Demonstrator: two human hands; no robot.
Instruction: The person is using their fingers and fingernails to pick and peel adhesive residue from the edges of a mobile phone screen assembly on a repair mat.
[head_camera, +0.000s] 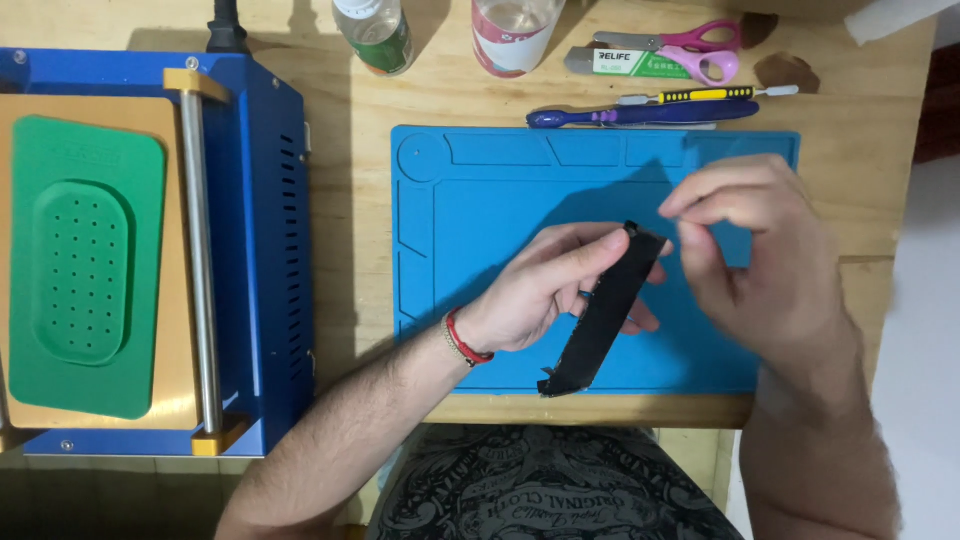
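Black strip: a flat, black, rectangular strip with a ragged lower end (605, 315) is gripped by the left hand and held above the mat, slanting from lower left to upper right.
Machine: a blue metal box-shaped machine with a green perforated pad and a steel roller bar (250, 250) is seen well to the left of the left hand.
Mat: a blue silicone work mat with moulded compartments (480, 190) is spread beneath both hands on the wooden table (350, 120).
Right hand: the right hand (765, 260) is held just beside the strip's upper end, fingertips pinched together; whether the strip is touched cannot be told.
Left hand: the left hand (545, 290), a red band at its wrist, is closed around the strip, thumb laid along its face.
Beyond the hands: two clear bottles (510, 35), pink-handled scissors (700, 45), a purple toothbrush (640, 115) and a yellow-handled tool (710, 95) are laid out.
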